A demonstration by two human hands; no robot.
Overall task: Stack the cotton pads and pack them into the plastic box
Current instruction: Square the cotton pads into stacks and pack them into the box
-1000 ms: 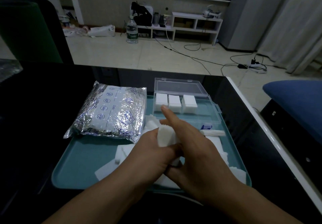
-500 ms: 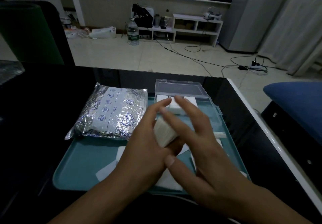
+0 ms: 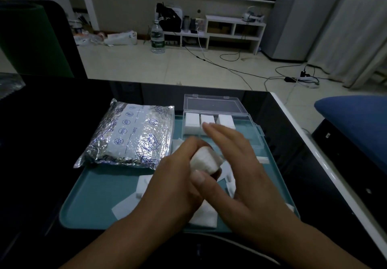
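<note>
Gripping a stack of cotton pads (image 3: 206,160) above the teal tray (image 3: 100,187), the left hand (image 3: 178,182) steadies it while the right hand (image 3: 234,164), fingers straight, seems to square its edge for the plastic box (image 3: 254,134) just beyond, already holding three stacks.

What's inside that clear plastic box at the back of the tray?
Three white stacks of cotton pads stand side by side in the plastic box. The right hand covers part of the box's front, so anything there is hidden.
</note>
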